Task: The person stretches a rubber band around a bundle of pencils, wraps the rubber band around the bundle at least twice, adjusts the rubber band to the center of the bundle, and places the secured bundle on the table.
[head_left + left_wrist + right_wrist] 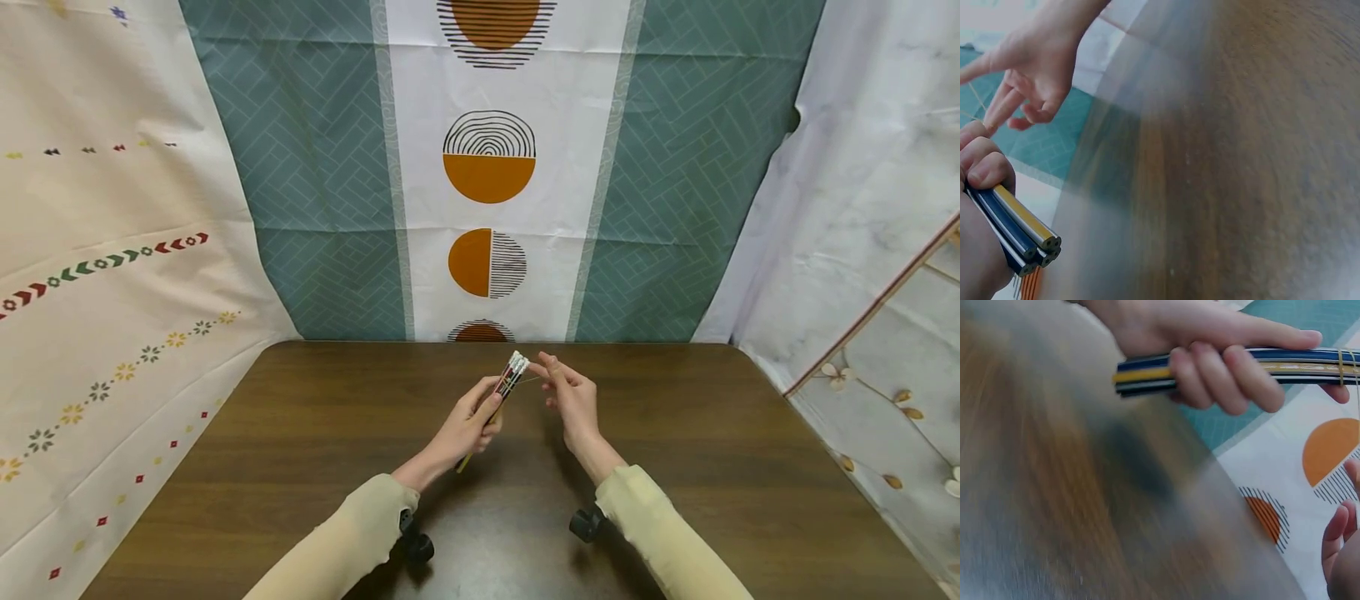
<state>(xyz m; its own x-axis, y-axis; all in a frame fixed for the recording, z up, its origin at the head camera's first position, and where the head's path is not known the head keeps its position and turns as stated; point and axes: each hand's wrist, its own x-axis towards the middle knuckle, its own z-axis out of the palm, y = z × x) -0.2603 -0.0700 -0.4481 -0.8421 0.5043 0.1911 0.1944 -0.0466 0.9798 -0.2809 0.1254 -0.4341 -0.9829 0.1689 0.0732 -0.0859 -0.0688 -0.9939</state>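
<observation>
Left hand (467,427) grips a pencil bundle (507,383) above the tabletop (300,433); right hand (573,398), fingers loosely spread, stretches a rubber band (1342,365) at its eraser end. Keeping the bundle steady and the band taut would likely suit further wraps.

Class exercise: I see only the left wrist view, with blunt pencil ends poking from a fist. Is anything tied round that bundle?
Observer: Yes. The right wrist view shows a rubber band looped round the pencils, just beyond the left hand.
Operator: What is at their far end?
Observer: White erasers, seen in the head view.
Operator: Is the bundle lying on the table?
Observer: No. The left hand holds it tilted, erasers uppermost, close to the right hand.
</observation>
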